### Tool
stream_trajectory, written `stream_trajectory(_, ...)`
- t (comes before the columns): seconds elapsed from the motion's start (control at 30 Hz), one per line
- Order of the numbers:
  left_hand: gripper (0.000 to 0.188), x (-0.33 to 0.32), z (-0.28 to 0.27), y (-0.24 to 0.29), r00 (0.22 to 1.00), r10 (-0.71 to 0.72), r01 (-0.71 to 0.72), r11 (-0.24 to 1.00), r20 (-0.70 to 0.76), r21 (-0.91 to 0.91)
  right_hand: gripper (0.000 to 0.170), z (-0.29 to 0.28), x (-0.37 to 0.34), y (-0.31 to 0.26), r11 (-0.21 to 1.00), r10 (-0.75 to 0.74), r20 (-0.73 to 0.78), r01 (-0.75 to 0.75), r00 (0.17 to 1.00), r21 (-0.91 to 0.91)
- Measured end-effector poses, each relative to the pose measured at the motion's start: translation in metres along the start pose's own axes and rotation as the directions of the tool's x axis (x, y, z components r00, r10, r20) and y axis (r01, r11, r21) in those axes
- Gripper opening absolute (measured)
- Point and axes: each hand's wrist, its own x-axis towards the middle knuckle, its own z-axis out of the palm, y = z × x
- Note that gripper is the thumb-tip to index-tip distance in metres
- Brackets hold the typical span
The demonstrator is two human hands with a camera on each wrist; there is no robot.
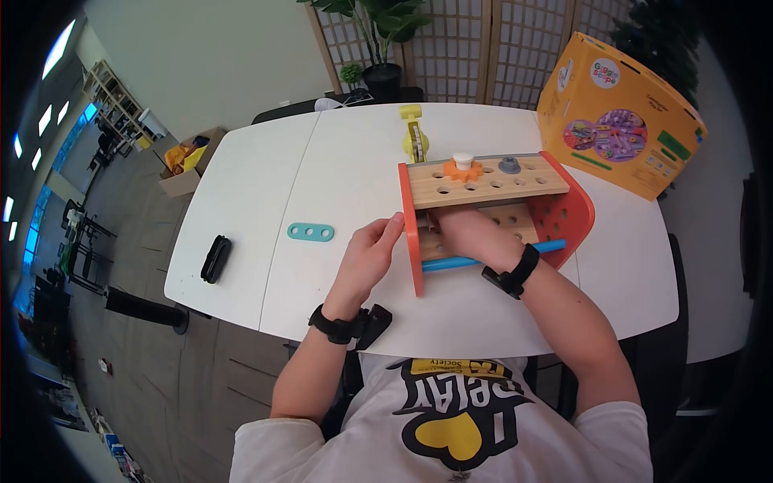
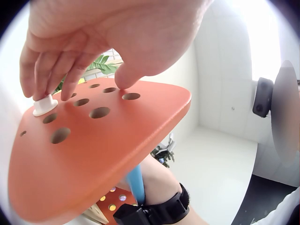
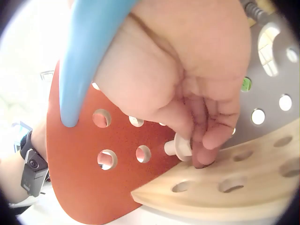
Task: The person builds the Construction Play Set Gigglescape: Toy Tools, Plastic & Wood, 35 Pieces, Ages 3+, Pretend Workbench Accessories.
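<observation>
A toy workbench with red side panels point(image 1: 410, 241) and wooden perforated shelves point(image 1: 483, 191) stands on the table. My right hand point(image 1: 475, 237) reaches inside it, under the upper shelf. There it pinches a white plastic peg point(image 3: 182, 147), flange and short stem showing, close to the inner face of the left red panel. On that panel's outer side is my left hand point(image 1: 369, 256), its fingertips touching a white round plastic piece point(image 2: 45, 106) at the panel surface. The left thumb point(image 2: 127, 77) rests on the panel beside a hole.
A blue rod point(image 1: 451, 262) spans the front of the workbench. On top sit an orange gear point(image 1: 463, 171) with a white knob and a grey piece point(image 1: 509, 166). Around it are a yellow-green toy point(image 1: 415, 141), teal strip point(image 1: 311, 232), black case point(image 1: 216, 259) and yellow box point(image 1: 620, 113).
</observation>
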Motion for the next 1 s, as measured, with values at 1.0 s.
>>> stream_trajectory(1.0,0.057,0.006,0.000,-0.009,1.000,0.024,-0.024,1.000,0.000,0.014,0.042,-0.025,-0.008,-0.027,0.996,0.083,0.158,-0.080,0.984,-0.028)
